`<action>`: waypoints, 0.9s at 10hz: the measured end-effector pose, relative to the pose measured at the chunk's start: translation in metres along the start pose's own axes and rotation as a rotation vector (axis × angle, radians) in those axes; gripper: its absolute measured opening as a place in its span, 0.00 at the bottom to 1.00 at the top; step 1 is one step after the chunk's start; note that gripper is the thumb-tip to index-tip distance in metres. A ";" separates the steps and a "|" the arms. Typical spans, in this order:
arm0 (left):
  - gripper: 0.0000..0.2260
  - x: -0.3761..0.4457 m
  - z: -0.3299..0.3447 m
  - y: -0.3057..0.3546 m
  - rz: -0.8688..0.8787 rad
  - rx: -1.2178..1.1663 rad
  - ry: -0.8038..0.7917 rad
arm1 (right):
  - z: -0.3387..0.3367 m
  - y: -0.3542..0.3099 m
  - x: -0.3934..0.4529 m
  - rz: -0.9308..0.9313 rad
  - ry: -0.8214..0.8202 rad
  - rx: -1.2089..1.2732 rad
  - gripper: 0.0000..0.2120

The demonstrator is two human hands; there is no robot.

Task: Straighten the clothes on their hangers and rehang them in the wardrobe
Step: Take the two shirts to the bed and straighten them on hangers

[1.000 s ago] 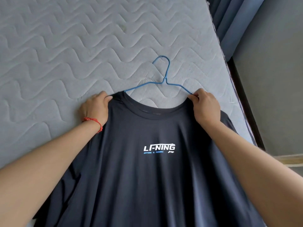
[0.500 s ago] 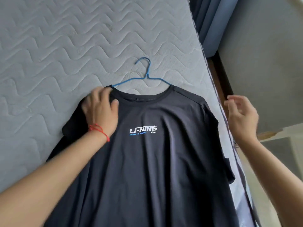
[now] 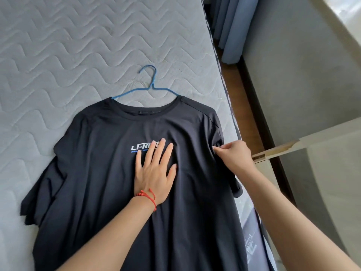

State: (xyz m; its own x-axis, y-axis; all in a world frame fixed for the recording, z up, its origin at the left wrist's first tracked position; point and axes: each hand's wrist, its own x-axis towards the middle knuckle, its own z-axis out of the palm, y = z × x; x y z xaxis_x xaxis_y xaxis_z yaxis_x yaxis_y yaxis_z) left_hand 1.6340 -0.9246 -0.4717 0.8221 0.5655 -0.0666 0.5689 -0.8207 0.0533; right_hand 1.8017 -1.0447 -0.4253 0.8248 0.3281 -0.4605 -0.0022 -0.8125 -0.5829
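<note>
The dark navy cotton T-shirt [image 3: 109,173] is best pinned under the left hand's [image 3: 154,173] flat, spread fingers [image 3: 161,148] while the sleeve seam pinched by the right hand's [image 3: 233,156] fingers [image 3: 216,148] is drawn outward.

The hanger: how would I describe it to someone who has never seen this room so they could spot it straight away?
Look at the pale quilted mattress, where a dark T-shirt lies flat. The hanger pokes out of the shirt's neckline, its hook lying on the mattress. It is thin blue wire, the only bright blue thing on the bed.
</note>
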 end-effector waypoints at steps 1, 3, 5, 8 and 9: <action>0.25 -0.001 0.001 0.000 -0.012 0.012 0.011 | -0.001 -0.003 0.000 0.149 -0.186 0.131 0.13; 0.25 0.000 0.001 0.001 -0.023 0.014 0.016 | -0.027 0.012 0.008 0.057 -0.146 0.550 0.13; 0.25 0.000 0.003 0.000 -0.028 0.011 0.032 | -0.066 0.007 0.025 -0.276 0.394 0.151 0.08; 0.25 0.000 0.004 0.000 -0.023 -0.002 0.048 | -0.020 0.041 0.009 -0.440 0.339 -0.236 0.25; 0.25 0.001 0.005 -0.001 -0.015 -0.015 0.061 | 0.007 0.048 0.011 -0.400 0.128 -0.405 0.25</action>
State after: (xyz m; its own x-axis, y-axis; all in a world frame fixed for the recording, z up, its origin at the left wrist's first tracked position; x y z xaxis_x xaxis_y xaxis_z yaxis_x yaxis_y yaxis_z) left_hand 1.6340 -0.9239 -0.4768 0.8133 0.5818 -0.0067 0.5808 -0.8112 0.0675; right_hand 1.8071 -1.0768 -0.4633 0.7791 0.6066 -0.1579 0.5189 -0.7655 -0.3803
